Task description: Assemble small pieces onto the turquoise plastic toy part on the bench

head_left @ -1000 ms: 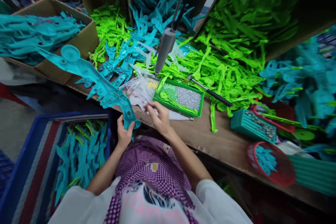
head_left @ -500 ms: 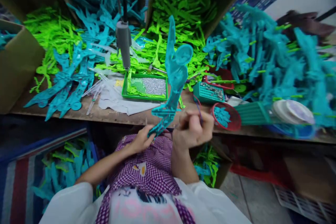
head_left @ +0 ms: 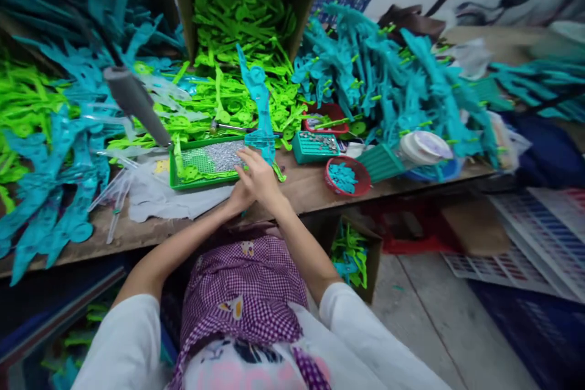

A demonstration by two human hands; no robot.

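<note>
Your left hand (head_left: pixel 237 195) sits mostly behind your right hand (head_left: pixel 260 180), so you cannot tell how its grip stands. The lower end of the teal plastic piece (head_left: pixel 260 109) is covered by your fingers, and whether both hands clasp it is unclear. The grey hanging tool (head_left: pixel 137 103) is smeared by motion; its tip is lost against the green tray (head_left: pixel 183 181). What fills that tray reads only as a silvery speckle, too fine to name. The teal pile (head_left: pixel 41 195) at the left runs out of the picture's edge. The small parts in the red basket (head_left: pixel 361 186) and the teal box (head_left: pixel 301 155) are too small to make out.
</note>
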